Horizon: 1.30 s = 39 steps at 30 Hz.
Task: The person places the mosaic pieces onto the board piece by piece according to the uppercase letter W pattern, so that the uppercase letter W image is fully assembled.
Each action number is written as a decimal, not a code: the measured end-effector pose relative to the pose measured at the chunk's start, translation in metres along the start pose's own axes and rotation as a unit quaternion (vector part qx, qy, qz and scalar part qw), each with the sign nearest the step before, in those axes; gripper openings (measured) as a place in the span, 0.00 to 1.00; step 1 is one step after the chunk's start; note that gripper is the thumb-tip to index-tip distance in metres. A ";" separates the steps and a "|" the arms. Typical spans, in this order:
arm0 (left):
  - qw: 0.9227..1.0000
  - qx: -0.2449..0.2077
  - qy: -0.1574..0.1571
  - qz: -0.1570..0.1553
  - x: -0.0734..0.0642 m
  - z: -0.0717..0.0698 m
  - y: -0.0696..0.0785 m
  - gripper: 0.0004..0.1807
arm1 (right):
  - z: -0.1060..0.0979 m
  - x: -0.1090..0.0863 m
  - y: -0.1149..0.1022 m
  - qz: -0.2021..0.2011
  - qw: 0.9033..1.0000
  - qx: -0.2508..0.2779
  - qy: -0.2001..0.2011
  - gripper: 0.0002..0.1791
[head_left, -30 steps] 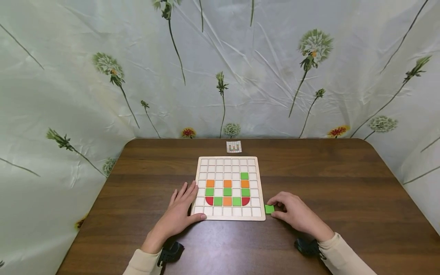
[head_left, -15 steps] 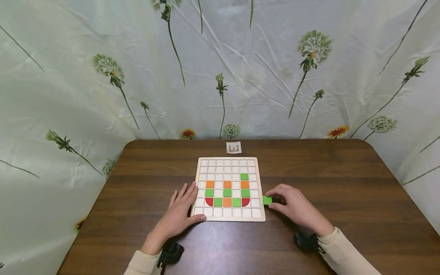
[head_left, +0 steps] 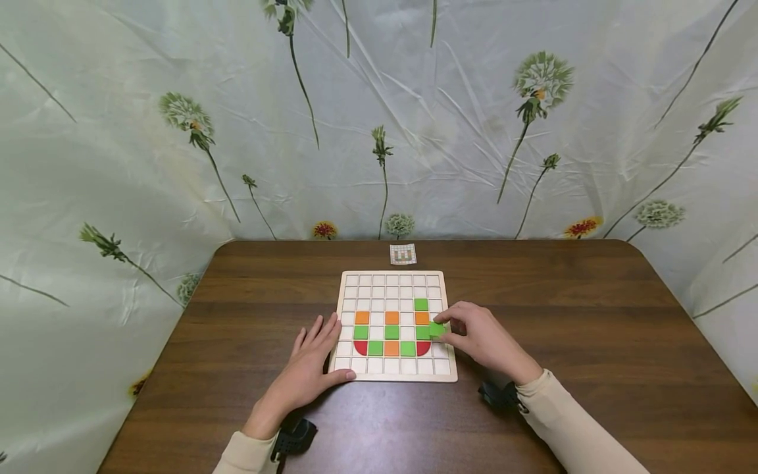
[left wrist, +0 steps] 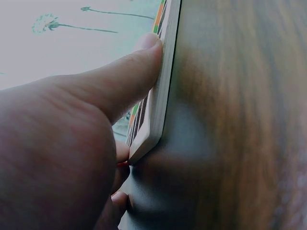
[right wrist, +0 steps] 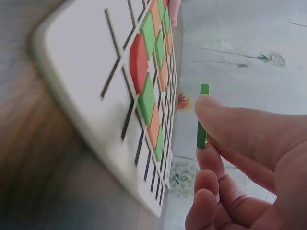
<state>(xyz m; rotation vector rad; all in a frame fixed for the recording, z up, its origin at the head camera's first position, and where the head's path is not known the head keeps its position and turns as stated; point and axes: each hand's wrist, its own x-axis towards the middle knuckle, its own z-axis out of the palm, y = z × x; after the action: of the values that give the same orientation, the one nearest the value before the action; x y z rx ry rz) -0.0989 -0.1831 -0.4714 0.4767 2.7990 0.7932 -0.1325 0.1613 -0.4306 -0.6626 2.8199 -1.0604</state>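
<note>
A white grid board with a pale wooden rim lies on the table, bearing green, orange and red tiles. My right hand pinches a loose green square tile between thumb and fingers, over the board's right side. In the right wrist view that green tile is seen edge-on, held above the board. On the left, my left hand rests flat with spread fingers along the board's left edge. Its thumb lies on the near left corner, which the left wrist view also shows.
A small card printed with a grid pattern lies behind the board. The brown wooden table reaches back to a flower-printed curtain. Dark camera straps sit on both wrists.
My right hand has moved left and away from me, carrying the green tile from beside the board to over its right columns. The left hand stays where it was.
</note>
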 end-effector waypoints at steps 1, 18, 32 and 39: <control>1.000 0.001 0.001 0.000 0.000 0.000 0.000 0.57 | 0.001 0.003 -0.001 -0.003 1.000 0.001 0.000 0.13; 1.000 0.005 0.010 0.002 0.000 0.003 0.000 0.57 | 0.025 0.048 -0.024 -0.040 0.999 0.023 0.008 0.13; 1.000 0.003 -0.002 0.001 0.001 0.001 0.000 0.57 | 0.048 0.083 -0.040 -0.007 0.999 0.041 -0.007 0.12; 1.000 0.006 0.000 -0.001 0.001 0.001 0.000 0.57 | 0.059 0.099 -0.045 0.000 0.999 0.045 -0.023 0.13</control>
<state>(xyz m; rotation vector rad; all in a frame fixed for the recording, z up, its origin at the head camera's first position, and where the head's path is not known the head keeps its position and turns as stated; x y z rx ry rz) -0.0996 -0.1824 -0.4722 0.4766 2.8044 0.7772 -0.1939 0.0540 -0.4379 -0.6682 2.7156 -1.1488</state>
